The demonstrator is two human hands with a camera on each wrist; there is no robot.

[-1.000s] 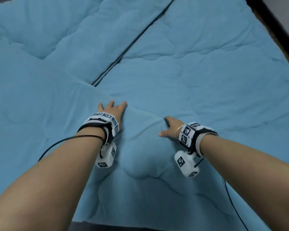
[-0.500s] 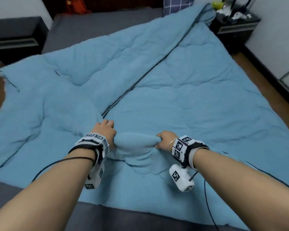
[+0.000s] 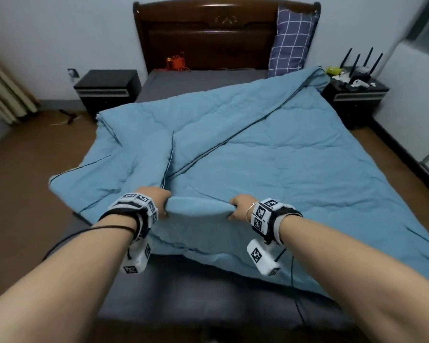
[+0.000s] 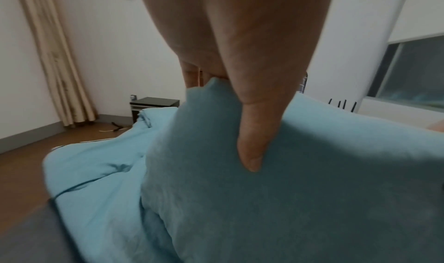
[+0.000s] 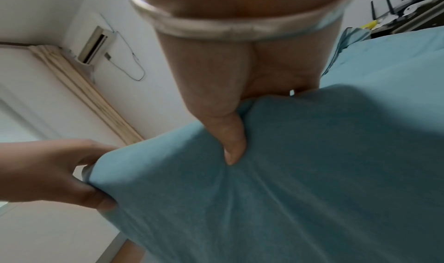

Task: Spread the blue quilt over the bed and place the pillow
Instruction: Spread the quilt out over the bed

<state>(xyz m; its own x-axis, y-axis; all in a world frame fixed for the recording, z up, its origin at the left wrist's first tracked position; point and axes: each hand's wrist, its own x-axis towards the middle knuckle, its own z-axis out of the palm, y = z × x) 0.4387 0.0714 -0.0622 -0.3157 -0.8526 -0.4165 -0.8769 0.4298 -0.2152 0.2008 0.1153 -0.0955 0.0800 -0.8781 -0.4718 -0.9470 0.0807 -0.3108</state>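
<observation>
The blue quilt [image 3: 270, 154] lies rumpled across the bed, folded over itself on the left side, with the grey mattress [image 3: 198, 78] bare near the headboard. My left hand [image 3: 162, 201] and right hand [image 3: 235, 206] each grip a bunched fold of the quilt [image 3: 198, 206] lifted above the foot of the bed. The thumb [image 4: 252, 145] of the left hand presses into the quilt [image 4: 288, 191]. In the right wrist view the thumb [image 5: 233, 145] of the right hand pinches the fabric [image 5: 312, 172]. A navy checked pillow [image 3: 290, 40] leans upright against the headboard at the right.
A dark wooden headboard [image 3: 208, 28] stands at the far end. Black nightstands flank the bed, left [image 3: 107, 90] and right [image 3: 357, 95], the right one cluttered with a router. An orange object [image 3: 176, 61] lies by the headboard. Beige curtains [image 3: 5, 90] hang at the left.
My hands went from lying flat on the quilt to gripping a fold and pulling it up and back toward the foot. The view has drawn back, showing the whole bed.
</observation>
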